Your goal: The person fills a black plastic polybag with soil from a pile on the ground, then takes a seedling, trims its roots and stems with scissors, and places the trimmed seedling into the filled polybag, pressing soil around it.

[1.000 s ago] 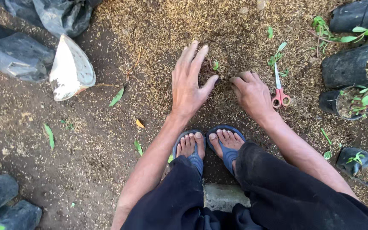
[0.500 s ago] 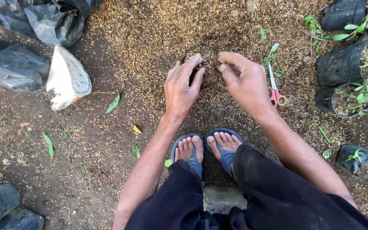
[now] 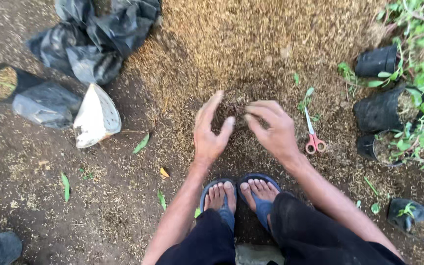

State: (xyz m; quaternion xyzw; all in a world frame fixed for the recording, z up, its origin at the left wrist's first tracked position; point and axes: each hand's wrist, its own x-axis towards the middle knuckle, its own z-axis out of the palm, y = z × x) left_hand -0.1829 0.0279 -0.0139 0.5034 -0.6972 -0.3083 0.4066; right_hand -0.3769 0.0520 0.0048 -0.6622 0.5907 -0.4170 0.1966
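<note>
Both hands reach down, palms facing, over the husk pile. The left hand and right hand cup loose husks between curled, half-open fingers. Red-handled scissors lie just right of the right fingers.

The left hand and right hand cup a clump of husk mix, and their fingers hide most of it. The black bags run off the top edge. A pot is cut at the bottom left corner. What the seedling bag holds is perhaps soil; too small to tell.
</note>
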